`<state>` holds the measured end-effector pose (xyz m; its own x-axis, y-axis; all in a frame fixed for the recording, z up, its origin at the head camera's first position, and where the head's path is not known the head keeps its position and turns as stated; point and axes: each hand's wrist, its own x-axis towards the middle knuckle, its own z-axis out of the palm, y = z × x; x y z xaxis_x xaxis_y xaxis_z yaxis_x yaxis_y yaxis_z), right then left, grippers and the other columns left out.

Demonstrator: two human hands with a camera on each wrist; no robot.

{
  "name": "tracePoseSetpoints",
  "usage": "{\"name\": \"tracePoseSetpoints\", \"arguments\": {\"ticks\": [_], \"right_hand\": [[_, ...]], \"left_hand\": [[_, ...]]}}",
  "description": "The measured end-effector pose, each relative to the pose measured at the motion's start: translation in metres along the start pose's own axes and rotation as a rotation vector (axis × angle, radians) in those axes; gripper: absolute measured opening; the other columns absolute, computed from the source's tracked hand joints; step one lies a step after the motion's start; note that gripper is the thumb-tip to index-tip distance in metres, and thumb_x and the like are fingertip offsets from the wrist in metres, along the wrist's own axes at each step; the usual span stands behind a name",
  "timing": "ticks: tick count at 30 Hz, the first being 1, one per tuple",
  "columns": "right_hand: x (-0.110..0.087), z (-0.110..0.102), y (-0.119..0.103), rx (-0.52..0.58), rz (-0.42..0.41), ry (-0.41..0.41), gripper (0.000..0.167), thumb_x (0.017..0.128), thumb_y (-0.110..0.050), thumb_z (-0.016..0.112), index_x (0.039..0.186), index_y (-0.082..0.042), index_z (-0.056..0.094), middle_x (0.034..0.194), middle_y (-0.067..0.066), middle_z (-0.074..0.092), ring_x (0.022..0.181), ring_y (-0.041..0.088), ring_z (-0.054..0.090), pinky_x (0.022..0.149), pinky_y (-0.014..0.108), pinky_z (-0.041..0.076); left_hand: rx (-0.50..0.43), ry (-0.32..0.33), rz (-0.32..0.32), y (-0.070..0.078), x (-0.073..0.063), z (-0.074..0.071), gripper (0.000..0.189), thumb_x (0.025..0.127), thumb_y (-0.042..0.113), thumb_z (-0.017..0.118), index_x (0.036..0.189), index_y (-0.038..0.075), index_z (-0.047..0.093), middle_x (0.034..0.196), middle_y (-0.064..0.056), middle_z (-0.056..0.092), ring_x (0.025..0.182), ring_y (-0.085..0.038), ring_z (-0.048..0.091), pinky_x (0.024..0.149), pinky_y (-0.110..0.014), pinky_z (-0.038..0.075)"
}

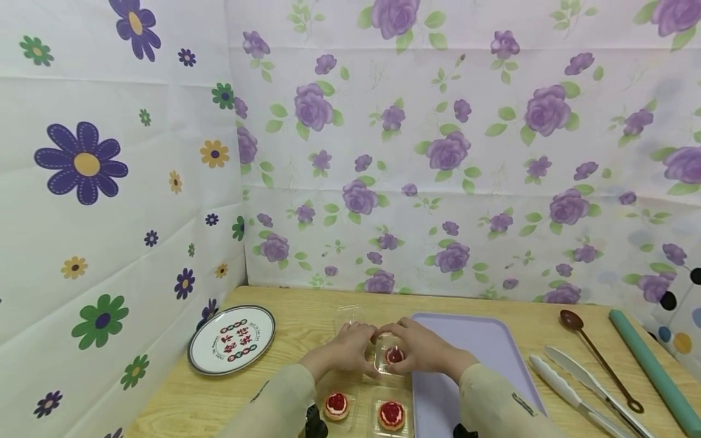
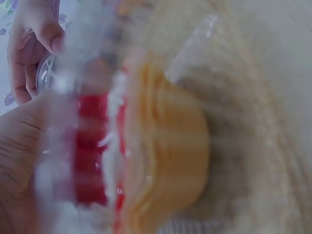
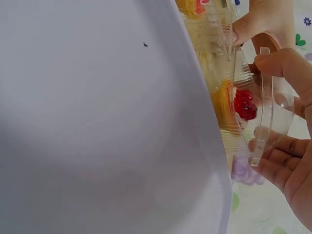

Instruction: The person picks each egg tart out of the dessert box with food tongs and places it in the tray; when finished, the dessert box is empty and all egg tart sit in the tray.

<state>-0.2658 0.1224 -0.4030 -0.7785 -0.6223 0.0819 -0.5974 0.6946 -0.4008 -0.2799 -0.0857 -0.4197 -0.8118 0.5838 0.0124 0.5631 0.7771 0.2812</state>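
Both hands are at one clear plastic container (image 1: 383, 368) with a red-topped tart (image 1: 394, 355) inside, just left of the lilac tray (image 1: 465, 325). My right hand (image 1: 424, 350) grips the container's clear lid (image 3: 265, 107) between thumb and fingers, and the lid stands raised over the tart. The left hand (image 1: 346, 348) holds the container from the other side, its thumb at the corner in the right wrist view. Two more red-topped tarts (image 1: 336, 406) in clear containers sit nearer the front. A blurred tart (image 2: 165, 136) fills the left wrist view.
A white plate (image 1: 232, 339) with red lettering lies at the left. Another clear container (image 1: 350, 315) is behind the left hand. Right of the tray lie tongs (image 1: 564, 383), a brown ladle (image 1: 572, 320) and a teal rolling pin (image 1: 652, 365). Floral cloth walls stand behind and left.
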Motion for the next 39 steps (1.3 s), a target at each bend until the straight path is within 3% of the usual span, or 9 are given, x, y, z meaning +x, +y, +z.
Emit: {"name": "tracePoseSetpoints", "arguments": {"ticks": [5, 12, 17, 24, 30, 39], "right_hand": [[-0.001, -0.001, 0.001, 0.047, -0.003, -0.015, 0.071, 0.077, -0.033, 0.075, 0.14, -0.019, 0.047, 0.121, 0.011, 0.053, 0.109, 0.026, 0.055, 0.086, 0.048, 0.051], [-0.001, -0.005, 0.002, 0.065, 0.007, -0.017, 0.073, 0.078, -0.032, 0.074, 0.144, -0.027, 0.041, 0.117, 0.011, 0.05, 0.085, 0.016, 0.051, 0.071, 0.033, 0.046], [-0.003, -0.012, -0.001, 0.044, 0.026, 0.018, 0.068, 0.081, -0.035, 0.072, 0.142, -0.028, 0.044, 0.12, 0.009, 0.049, 0.086, 0.019, 0.054, 0.068, 0.033, 0.046], [-0.006, -0.028, -0.003, 0.014, 0.023, 0.117, 0.063, 0.077, -0.033, 0.075, 0.132, -0.019, 0.048, 0.119, 0.009, 0.055, 0.105, 0.029, 0.059, 0.079, 0.044, 0.052], [-0.006, -0.033, 0.003, -0.018, 0.011, 0.173, 0.059, 0.077, -0.037, 0.077, 0.124, -0.015, 0.049, 0.116, 0.009, 0.058, 0.106, 0.026, 0.058, 0.084, 0.044, 0.052], [-0.001, -0.032, 0.017, 0.037, 0.024, 0.279, 0.053, 0.077, -0.034, 0.079, 0.113, -0.007, 0.051, 0.113, 0.005, 0.057, 0.106, 0.027, 0.058, 0.086, 0.043, 0.051]], "left_hand": [[0.017, -0.006, 0.015, -0.003, -0.001, 0.002, 0.069, 0.068, 0.051, 0.082, 0.122, 0.015, 0.058, 0.11, 0.007, 0.061, 0.102, -0.01, 0.049, 0.1, -0.037, 0.036], [-0.005, -0.018, 0.021, -0.006, -0.002, 0.004, 0.073, 0.069, 0.053, 0.08, 0.128, 0.019, 0.054, 0.116, 0.006, 0.061, 0.11, -0.011, 0.049, 0.11, -0.045, 0.032], [0.009, -0.008, 0.024, -0.005, -0.003, 0.001, 0.075, 0.07, 0.057, 0.077, 0.13, 0.018, 0.053, 0.118, 0.006, 0.06, 0.114, -0.013, 0.049, 0.113, -0.049, 0.03], [0.063, 0.012, 0.042, -0.003, -0.007, -0.005, 0.072, 0.07, 0.058, 0.076, 0.128, 0.02, 0.055, 0.114, 0.005, 0.06, 0.111, -0.013, 0.05, 0.106, -0.039, 0.036], [0.055, 0.007, 0.037, -0.004, -0.007, -0.004, 0.07, 0.071, 0.058, 0.076, 0.127, 0.021, 0.055, 0.114, 0.005, 0.059, 0.11, -0.012, 0.049, 0.104, -0.037, 0.036], [0.054, 0.008, 0.053, -0.005, -0.005, -0.001, 0.072, 0.071, 0.06, 0.074, 0.129, 0.022, 0.054, 0.114, 0.006, 0.059, 0.11, -0.011, 0.05, 0.106, -0.038, 0.036]]}}
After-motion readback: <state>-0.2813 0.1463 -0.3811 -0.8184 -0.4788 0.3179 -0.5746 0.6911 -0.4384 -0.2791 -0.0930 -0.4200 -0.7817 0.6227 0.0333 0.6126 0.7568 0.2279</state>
